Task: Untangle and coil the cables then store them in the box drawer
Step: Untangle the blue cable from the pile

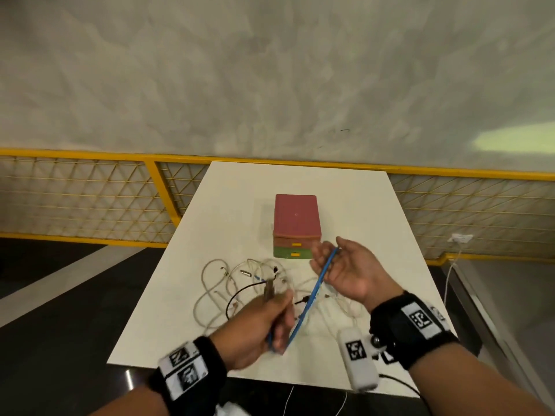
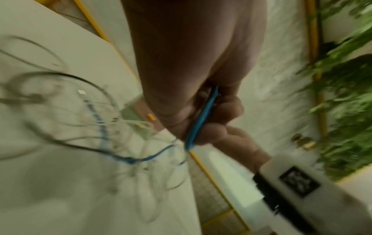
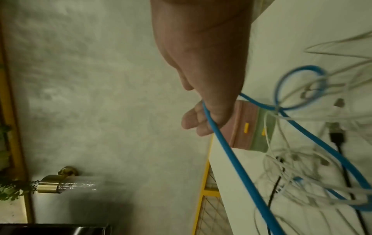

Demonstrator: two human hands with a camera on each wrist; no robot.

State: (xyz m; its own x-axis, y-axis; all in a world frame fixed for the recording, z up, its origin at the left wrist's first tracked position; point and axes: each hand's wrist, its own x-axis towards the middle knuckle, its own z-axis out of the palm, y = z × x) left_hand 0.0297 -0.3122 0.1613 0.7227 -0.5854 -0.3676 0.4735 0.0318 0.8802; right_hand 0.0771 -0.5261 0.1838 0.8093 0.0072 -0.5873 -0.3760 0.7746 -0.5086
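A blue cable (image 1: 312,292) stretches taut between both hands above the white table (image 1: 360,205). My left hand (image 1: 270,319), blurred, grips its lower end; in the left wrist view the fingers (image 2: 217,124) curl round the blue cable (image 2: 199,122). My right hand (image 1: 339,265) is turned palm up and holds the upper end, the blue cable (image 3: 231,159) crossing its curled fingers (image 3: 193,122). A tangle of white and black cables (image 1: 240,283) lies under the hands. Behind it stands the drawer box (image 1: 295,220), red on top with both drawers closed.
A yellow railing with mesh panels (image 1: 90,199) runs behind the table. A wall socket (image 1: 459,238) with a white lead sits at the right. The table's front edge (image 1: 210,369) is close to my wrists. Dark floor lies left of the table.
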